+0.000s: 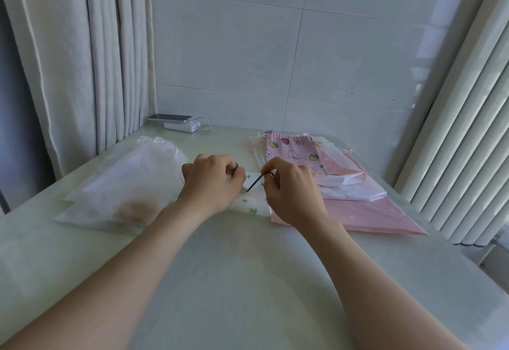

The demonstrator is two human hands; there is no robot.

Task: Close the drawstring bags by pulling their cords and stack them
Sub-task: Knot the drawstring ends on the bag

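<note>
A small white bag with green prints (pixel 252 206) lies at the table's middle, mostly under my hands. My left hand (pixel 212 184) presses on its top end, fingers closed on the fabric. My right hand (pixel 292 190) pinches a thin dark cord (pixel 254 183) that runs taut from the bag's mouth. To the right lies a pile of bags: a pink printed bag (pixel 292 151) on top, white ones (pixel 349 192) under it, and a large pink one (pixel 385 217) at the bottom. On the left sit translucent white bags (pixel 124 184), stacked.
A phone rests on a white power bank (pixel 181 124) with a cable at the table's far left corner. Curtains (pixel 82 60) hang on the left, a ribbed radiator (pixel 465 135) stands on the right. The pale table (pixel 248 281) extends toward me.
</note>
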